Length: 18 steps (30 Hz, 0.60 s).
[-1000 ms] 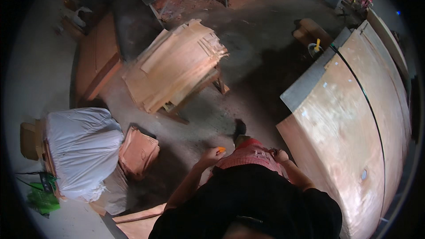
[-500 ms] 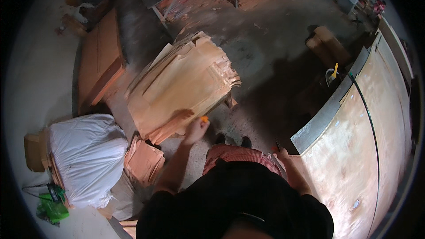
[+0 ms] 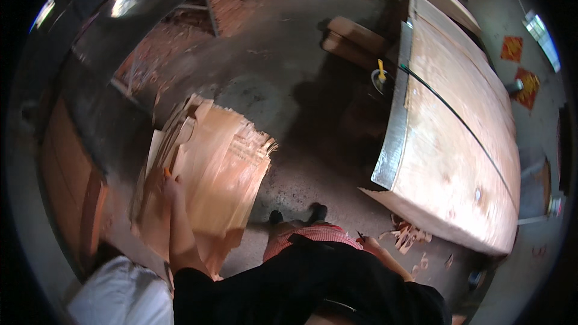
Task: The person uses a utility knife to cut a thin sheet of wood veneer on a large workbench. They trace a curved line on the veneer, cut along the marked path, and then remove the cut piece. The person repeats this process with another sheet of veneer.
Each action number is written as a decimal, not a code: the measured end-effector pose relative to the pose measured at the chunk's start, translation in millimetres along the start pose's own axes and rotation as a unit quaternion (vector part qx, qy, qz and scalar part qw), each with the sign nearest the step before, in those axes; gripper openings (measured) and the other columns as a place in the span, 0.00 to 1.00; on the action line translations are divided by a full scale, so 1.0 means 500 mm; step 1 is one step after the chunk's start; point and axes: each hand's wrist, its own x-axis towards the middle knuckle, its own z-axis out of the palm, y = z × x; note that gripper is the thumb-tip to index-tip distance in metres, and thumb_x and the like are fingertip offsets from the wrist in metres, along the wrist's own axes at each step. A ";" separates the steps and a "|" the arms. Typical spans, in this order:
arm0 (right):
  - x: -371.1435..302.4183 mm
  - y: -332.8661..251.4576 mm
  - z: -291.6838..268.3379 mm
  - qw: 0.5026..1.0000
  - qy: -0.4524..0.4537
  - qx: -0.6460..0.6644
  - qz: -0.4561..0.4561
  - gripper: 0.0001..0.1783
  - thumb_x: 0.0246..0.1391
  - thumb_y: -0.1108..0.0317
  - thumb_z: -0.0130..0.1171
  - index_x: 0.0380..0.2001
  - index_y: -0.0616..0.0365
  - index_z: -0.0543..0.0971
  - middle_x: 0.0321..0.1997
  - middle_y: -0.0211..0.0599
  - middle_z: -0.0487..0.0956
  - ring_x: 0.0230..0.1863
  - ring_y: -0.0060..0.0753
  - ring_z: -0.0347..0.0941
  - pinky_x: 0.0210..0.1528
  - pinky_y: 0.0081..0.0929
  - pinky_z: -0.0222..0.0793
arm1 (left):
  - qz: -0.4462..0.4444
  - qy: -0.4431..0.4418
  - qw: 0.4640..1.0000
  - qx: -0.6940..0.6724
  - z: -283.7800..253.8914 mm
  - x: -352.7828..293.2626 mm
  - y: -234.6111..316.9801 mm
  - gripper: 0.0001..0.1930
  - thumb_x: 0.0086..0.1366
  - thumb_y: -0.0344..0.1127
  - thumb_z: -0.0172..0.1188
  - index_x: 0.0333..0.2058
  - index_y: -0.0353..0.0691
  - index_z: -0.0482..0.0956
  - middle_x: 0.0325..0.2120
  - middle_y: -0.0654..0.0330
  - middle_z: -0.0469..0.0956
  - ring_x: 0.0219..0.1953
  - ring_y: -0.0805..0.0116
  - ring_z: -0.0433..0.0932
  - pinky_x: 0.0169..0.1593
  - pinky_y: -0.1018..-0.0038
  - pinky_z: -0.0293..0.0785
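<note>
A loose stack of thin pale-brown veneer sheets point(image 3: 223, 162) lies on the floor at left centre. My left hand point(image 3: 171, 188) reaches out over the stack's left side and rests on the sheets, with a small orange object point(image 3: 166, 173) at its fingertips. My right hand point(image 3: 372, 245) hangs by my hip near the corner of a big worktable; something thin and dark sticks out of it, too small to make out. My dark sleeves and a red checked garment fill the bottom of the view.
A large worktable covered by a veneer sheet point(image 3: 463, 144) runs along the right, with a metal edge strip point(image 3: 392, 132) and a black cord across it. Veneer scraps point(image 3: 409, 235) lie below its corner. A bucket holding a yellow-handled tool point(image 3: 380, 78), wood blocks point(image 3: 355, 36), boards point(image 3: 66, 168) and a white sack point(image 3: 120, 295) stand around.
I have stepped toward the veneer stack, which now lies closer. My left hand has stretched from near my body out onto the sheets. My right hand stays by my hip.
</note>
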 end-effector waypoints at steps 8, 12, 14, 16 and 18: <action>0.007 -0.102 0.073 1.000 0.010 -0.001 0.002 0.18 0.48 0.48 0.45 0.38 0.42 0.73 0.34 0.43 0.75 0.36 0.47 0.71 0.37 0.37 0.66 | 0.108 0.060 0.989 -0.080 -0.083 0.007 0.007 0.10 0.55 0.40 0.52 0.34 0.45 0.75 0.31 0.54 0.72 0.33 0.53 0.72 0.32 0.64 0.69; -0.018 -0.077 0.084 0.997 0.033 0.060 -0.026 0.17 0.47 0.52 0.47 0.40 0.41 0.74 0.35 0.42 0.75 0.36 0.43 0.71 0.39 0.33 0.66 | 0.179 0.118 0.972 -0.093 -0.185 -0.034 0.083 0.09 0.55 0.39 0.52 0.35 0.46 0.76 0.24 0.52 0.74 0.25 0.51 0.73 0.27 0.63 0.70; -0.037 -0.046 0.089 0.992 0.027 0.119 -0.030 0.17 0.46 0.54 0.47 0.40 0.41 0.74 0.35 0.42 0.75 0.37 0.42 0.71 0.39 0.32 0.66 | 0.248 0.130 0.949 -0.144 -0.253 -0.066 0.141 0.09 0.56 0.39 0.51 0.35 0.47 0.76 0.22 0.52 0.74 0.24 0.51 0.73 0.26 0.63 0.69; -0.052 -0.012 0.100 0.989 0.050 0.142 -0.008 0.16 0.45 0.59 0.49 0.39 0.43 0.75 0.35 0.41 0.76 0.37 0.40 0.71 0.40 0.31 0.66 | 0.303 0.121 0.929 -0.175 -0.315 -0.112 0.191 0.09 0.56 0.38 0.51 0.35 0.48 0.76 0.21 0.51 0.74 0.23 0.50 0.73 0.25 0.63 0.69; -0.053 0.053 0.138 0.983 0.079 0.167 0.019 0.15 0.43 0.61 0.50 0.39 0.43 0.75 0.35 0.40 0.76 0.37 0.38 0.72 0.40 0.30 0.66 | 0.353 0.083 0.913 -0.189 -0.371 -0.164 0.270 0.10 0.55 0.37 0.51 0.36 0.48 0.76 0.20 0.50 0.74 0.24 0.50 0.72 0.25 0.63 0.68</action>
